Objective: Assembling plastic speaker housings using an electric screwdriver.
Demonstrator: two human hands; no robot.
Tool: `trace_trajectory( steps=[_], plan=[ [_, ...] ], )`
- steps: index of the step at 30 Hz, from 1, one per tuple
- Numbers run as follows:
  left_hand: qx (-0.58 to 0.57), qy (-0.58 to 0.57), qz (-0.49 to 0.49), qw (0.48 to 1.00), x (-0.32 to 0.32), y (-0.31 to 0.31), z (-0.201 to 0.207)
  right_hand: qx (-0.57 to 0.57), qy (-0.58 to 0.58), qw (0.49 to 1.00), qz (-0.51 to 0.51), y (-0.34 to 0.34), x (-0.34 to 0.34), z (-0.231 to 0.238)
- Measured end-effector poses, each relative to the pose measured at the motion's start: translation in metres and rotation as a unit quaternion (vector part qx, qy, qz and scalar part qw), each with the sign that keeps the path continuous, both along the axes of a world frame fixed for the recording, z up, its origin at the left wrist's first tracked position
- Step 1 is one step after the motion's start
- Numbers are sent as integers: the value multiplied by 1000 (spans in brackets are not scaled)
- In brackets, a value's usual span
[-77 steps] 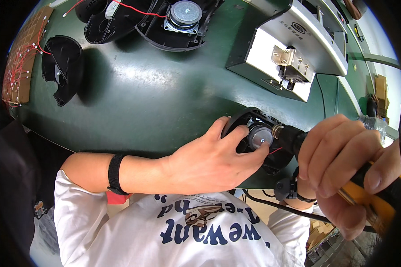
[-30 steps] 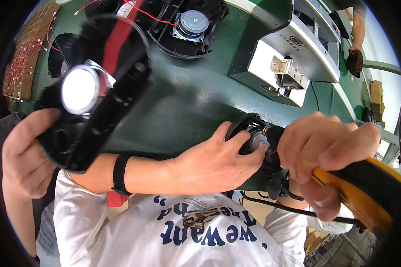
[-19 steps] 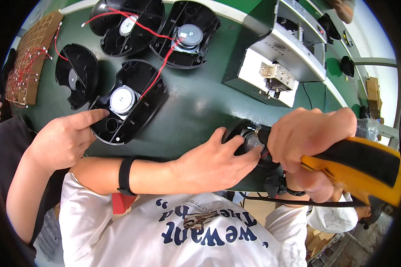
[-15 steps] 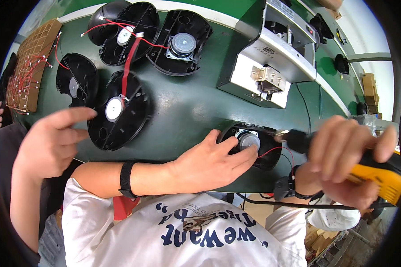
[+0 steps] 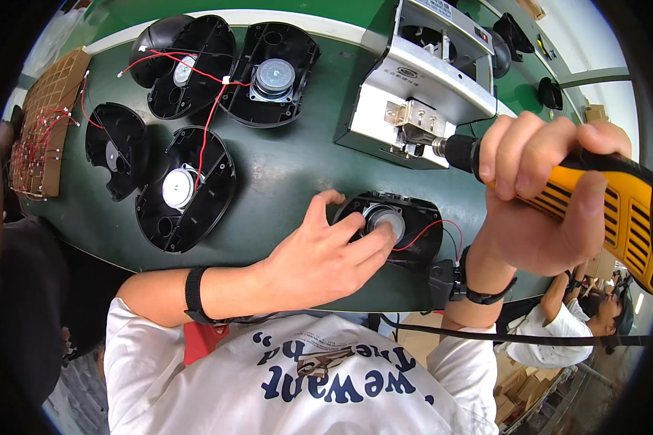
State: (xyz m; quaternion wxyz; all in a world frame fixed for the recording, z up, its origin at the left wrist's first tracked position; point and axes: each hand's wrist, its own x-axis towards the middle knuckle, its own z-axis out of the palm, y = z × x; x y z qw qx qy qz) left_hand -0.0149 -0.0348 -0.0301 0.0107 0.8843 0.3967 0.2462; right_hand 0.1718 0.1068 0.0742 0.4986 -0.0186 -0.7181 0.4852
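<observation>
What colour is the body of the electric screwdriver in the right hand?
Yellow-orange with black vents; the electric screwdriver shows best in the head view, gripped by the right hand.

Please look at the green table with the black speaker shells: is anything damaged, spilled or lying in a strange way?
Nothing stands out. The left hand rests on a black speaker shell, the right hand holds a yellow power screwdriver raised above it. Other open shells lie flat, their red wires loose but attached.

Left hand palm down, fingers spread and pressing forward, right hand raised, fist clenched, wristbands on both wrists
</observation>
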Motion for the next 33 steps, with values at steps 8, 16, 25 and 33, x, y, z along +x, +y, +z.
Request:
trace_trajectory(
  steps=[8, 16, 25, 33],
  plan=[
    [-22, -51, 3, 998, 1, 2, -6, 4, -17, 1000, 13, 2, 2, 0],
    [-76, -89, -22, 993, 0, 12, -1, -41, -54, 997, 42, -4, 13, 10],
    [-107, -117, -32, 987, -5, 13, -12, -123, -436, 878, 155, -28, 54, 104],
    [-82, -116, -33, 989, -1, 15, -9, -102, -55, 993, 0, -66, 49, 9]
  ],
)
